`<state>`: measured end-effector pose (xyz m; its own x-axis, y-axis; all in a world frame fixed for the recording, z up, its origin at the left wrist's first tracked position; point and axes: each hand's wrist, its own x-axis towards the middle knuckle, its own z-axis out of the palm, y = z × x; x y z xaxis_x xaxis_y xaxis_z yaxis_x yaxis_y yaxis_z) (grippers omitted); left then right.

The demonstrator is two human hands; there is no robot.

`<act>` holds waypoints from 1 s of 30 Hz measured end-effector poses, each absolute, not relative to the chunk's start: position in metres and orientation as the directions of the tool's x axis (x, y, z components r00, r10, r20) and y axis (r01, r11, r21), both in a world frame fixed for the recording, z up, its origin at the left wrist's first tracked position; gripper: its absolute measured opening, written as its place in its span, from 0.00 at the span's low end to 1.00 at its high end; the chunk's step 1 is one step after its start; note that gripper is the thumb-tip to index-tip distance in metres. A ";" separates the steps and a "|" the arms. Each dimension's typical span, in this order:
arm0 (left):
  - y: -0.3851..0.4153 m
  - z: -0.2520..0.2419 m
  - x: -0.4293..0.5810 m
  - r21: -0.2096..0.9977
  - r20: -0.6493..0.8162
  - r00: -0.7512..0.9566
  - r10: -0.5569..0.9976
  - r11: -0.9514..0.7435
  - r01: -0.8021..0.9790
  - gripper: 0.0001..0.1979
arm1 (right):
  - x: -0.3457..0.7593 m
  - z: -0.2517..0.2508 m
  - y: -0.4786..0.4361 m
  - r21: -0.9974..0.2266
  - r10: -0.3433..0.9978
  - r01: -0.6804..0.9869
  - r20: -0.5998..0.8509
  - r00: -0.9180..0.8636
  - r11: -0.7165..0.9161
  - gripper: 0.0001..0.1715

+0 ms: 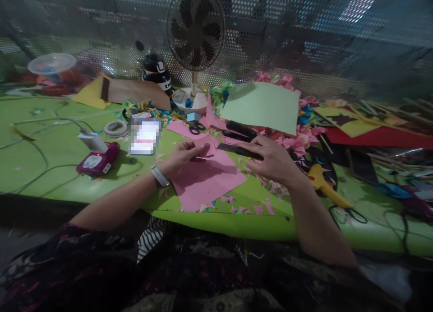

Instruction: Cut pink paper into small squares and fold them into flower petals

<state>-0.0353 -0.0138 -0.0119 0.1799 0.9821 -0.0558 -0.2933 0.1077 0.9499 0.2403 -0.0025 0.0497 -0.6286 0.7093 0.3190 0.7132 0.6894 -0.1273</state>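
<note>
On the green table (54, 176), nearer you than the fan (195, 32), your right hand (273, 159) grips what looks like a black stapler (241, 130), probably stiff; hold its rear. Your left hand (182, 156) pinches pink paper (212, 145), likely light, easily creased: take its edge.

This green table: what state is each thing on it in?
Black tool: in the right hand, arms apart
Small pink piece: seemingly pinched by the left hand
Pink sheet: lying on the table
Pink scraps: scattered
Phone: screen lit
Purple socket box: white plug in, red light on
Tape roll: lying flat
Scissors: lying down, blades unclear
Fan: upright, spinning unclear
Glue gun: lying on its side
Bottle: upright
</note>
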 end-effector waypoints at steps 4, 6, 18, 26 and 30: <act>-0.014 -0.012 -0.035 0.955 -0.044 0.192 0.980 0.098 -0.280 0.17 | 0.237 0.048 -0.003 -0.098 0.705 0.720 0.332 -0.627 0.687 0.26; -0.016 -0.010 -0.035 0.957 -0.040 0.195 0.980 0.094 -0.275 0.17 | 0.235 0.048 -0.004 -0.089 0.703 0.719 0.323 -0.634 0.689 0.27; -0.020 -0.009 -0.027 0.947 -0.075 0.180 0.981 0.126 -0.294 0.16 | 0.223 0.046 -0.012 0.006 0.687 0.709 0.245 -0.684 0.705 0.29; -0.023 -0.007 -0.023 0.948 -0.087 0.177 0.980 0.136 -0.288 0.18 | 0.215 0.041 -0.016 0.010 0.699 0.719 0.226 -0.678 0.695 0.27; -0.023 -0.008 -0.025 0.952 -0.073 0.153 0.986 0.114 -0.284 0.18 | 0.217 0.043 -0.016 0.029 0.684 0.706 0.226 -0.694 0.707 0.26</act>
